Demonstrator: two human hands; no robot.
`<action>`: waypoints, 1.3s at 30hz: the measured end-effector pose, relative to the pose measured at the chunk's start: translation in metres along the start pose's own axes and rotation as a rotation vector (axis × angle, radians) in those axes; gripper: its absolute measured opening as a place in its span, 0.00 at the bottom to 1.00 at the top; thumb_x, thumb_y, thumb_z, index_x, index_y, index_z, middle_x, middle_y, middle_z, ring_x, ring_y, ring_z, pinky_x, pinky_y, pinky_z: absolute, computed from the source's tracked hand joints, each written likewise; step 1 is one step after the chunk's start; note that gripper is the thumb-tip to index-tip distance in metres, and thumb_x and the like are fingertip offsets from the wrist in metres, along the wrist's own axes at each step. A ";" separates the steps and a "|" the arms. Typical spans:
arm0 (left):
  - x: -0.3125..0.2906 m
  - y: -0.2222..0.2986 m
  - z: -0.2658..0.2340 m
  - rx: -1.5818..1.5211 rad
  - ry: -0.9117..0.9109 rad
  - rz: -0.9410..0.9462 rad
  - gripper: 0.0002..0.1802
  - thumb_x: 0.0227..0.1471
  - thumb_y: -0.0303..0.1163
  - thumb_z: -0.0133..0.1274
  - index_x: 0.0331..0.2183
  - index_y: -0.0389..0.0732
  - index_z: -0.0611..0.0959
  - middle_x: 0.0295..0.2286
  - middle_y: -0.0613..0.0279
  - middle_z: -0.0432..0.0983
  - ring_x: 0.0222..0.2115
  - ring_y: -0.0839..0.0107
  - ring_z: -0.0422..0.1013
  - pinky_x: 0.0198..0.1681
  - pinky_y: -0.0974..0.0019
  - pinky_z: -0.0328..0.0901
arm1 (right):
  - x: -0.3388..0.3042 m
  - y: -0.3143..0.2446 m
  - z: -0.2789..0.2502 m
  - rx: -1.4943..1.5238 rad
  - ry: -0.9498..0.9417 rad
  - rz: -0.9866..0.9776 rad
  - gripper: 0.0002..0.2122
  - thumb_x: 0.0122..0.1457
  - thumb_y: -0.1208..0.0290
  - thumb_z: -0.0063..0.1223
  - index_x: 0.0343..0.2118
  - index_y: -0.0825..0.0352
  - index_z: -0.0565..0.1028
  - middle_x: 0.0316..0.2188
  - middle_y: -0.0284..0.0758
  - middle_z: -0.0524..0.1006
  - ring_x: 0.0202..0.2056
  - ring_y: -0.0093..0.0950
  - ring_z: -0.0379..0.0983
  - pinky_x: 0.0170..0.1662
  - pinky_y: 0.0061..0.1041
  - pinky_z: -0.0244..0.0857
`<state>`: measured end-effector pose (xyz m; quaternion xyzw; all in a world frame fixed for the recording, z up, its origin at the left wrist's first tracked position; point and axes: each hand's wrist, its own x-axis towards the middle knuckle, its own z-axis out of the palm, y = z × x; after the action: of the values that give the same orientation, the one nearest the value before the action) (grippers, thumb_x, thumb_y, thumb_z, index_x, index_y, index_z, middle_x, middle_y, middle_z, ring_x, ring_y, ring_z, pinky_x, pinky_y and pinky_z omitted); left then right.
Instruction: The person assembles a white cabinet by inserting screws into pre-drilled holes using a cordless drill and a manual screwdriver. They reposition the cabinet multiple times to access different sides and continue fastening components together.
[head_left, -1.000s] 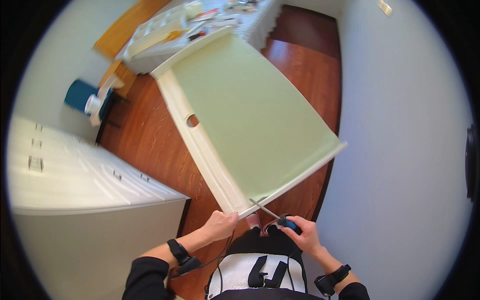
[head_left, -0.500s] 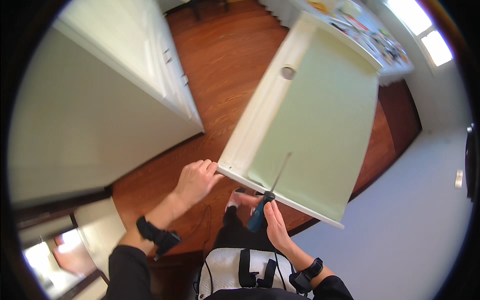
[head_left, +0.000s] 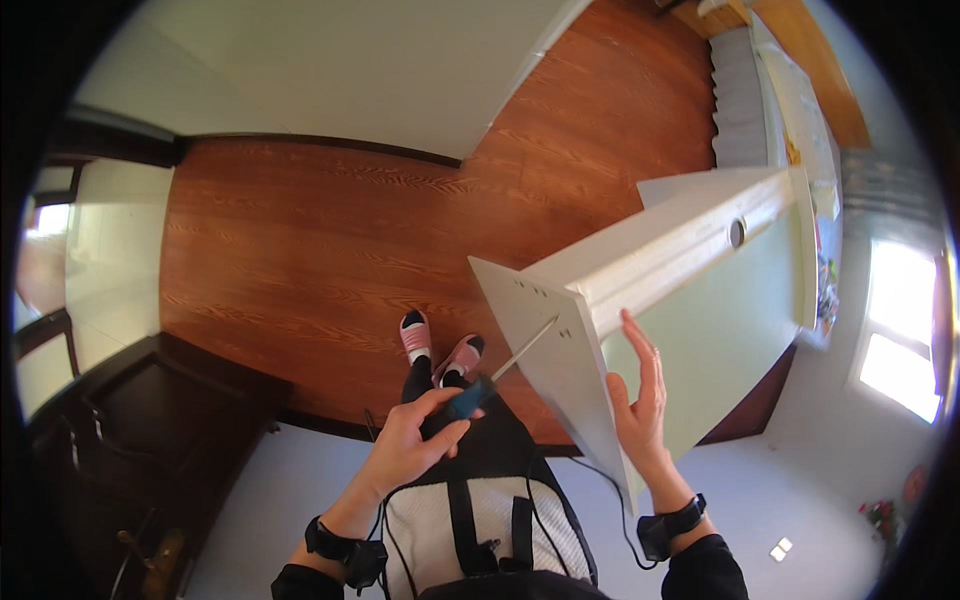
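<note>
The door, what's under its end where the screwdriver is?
Under the door end: wooden floor and two pink shoes. The floor farther right is hidden by the door.

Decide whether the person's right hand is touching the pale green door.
Touching. The head view shows the right hand with its open palm laid flat against the door near its bottom edge, no gap showing.

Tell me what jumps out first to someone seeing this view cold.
The big pale door cutting across the right half, seen edge-on over the reddish wooden floor. The left hand holds a blue-handled screwdriver, its tip at the door's end edge, while the right hand lies flat against the door's green face. Below, pink shoes stand on the floor.
</note>
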<state>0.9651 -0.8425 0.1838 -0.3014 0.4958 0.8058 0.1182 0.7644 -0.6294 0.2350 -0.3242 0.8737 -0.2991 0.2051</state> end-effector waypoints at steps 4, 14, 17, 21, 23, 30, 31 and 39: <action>0.017 -0.037 -0.009 0.373 0.138 0.173 0.18 0.51 0.33 0.62 0.42 0.34 0.80 0.28 0.51 0.80 0.24 0.63 0.77 0.29 0.67 0.69 | 0.038 0.016 0.017 -0.065 -0.164 -0.072 0.34 0.56 0.76 0.48 0.67 0.69 0.51 0.68 0.46 0.52 0.70 0.43 0.42 0.69 0.40 0.38; 0.022 -0.075 0.004 0.120 0.105 0.191 0.20 0.49 0.33 0.64 0.43 0.34 0.81 0.28 0.51 0.80 0.24 0.62 0.78 0.28 0.68 0.70 | 0.054 0.043 0.047 0.272 -0.300 -0.015 0.29 0.70 0.55 0.29 0.68 0.66 0.48 0.68 0.44 0.53 0.69 0.39 0.43 0.70 0.40 0.31; 0.029 -0.081 0.010 0.121 0.129 0.239 0.20 0.49 0.33 0.64 0.43 0.34 0.81 0.28 0.51 0.80 0.24 0.62 0.78 0.28 0.68 0.71 | 0.056 0.047 0.048 0.300 -0.300 0.002 0.30 0.70 0.52 0.29 0.68 0.66 0.48 0.67 0.44 0.54 0.69 0.39 0.44 0.70 0.39 0.28; 0.029 -0.078 0.008 0.139 0.113 0.204 0.20 0.49 0.31 0.63 0.44 0.35 0.80 0.30 0.52 0.81 0.26 0.66 0.79 0.29 0.70 0.70 | 0.057 0.048 0.044 0.147 -0.315 -0.067 0.30 0.69 0.51 0.28 0.67 0.66 0.49 0.66 0.45 0.57 0.69 0.39 0.44 0.70 0.41 0.24; 0.026 -0.074 0.005 0.126 0.099 0.196 0.21 0.49 0.31 0.64 0.44 0.35 0.80 0.30 0.52 0.81 0.26 0.66 0.79 0.29 0.70 0.70 | 0.057 0.048 0.044 0.139 -0.303 -0.071 0.30 0.69 0.51 0.28 0.67 0.66 0.50 0.66 0.45 0.57 0.69 0.39 0.44 0.70 0.43 0.23; 0.025 -0.070 0.004 0.140 0.078 0.193 0.21 0.48 0.32 0.65 0.43 0.33 0.81 0.28 0.50 0.81 0.24 0.61 0.78 0.27 0.68 0.71 | 0.054 0.050 0.045 0.169 -0.293 -0.055 0.28 0.69 0.55 0.28 0.66 0.67 0.52 0.66 0.46 0.57 0.69 0.40 0.44 0.70 0.45 0.20; 0.025 -0.070 0.004 0.130 0.082 0.202 0.21 0.48 0.32 0.65 0.43 0.33 0.81 0.28 0.50 0.81 0.24 0.61 0.78 0.27 0.68 0.71 | 0.054 0.049 0.045 0.168 -0.295 -0.058 0.28 0.69 0.55 0.28 0.66 0.67 0.52 0.66 0.46 0.57 0.69 0.40 0.44 0.70 0.45 0.20; 0.026 -0.076 0.000 0.138 0.069 0.174 0.21 0.47 0.31 0.65 0.43 0.34 0.81 0.30 0.51 0.81 0.24 0.65 0.79 0.27 0.71 0.71 | 0.051 0.051 0.048 0.207 -0.280 -0.071 0.27 0.68 0.60 0.29 0.66 0.68 0.51 0.65 0.47 0.57 0.69 0.41 0.43 0.70 0.45 0.20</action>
<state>0.9817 -0.8085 0.1125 -0.2758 0.5780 0.7663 0.0510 0.7320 -0.6522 0.1582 -0.3706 0.7892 -0.3464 0.3461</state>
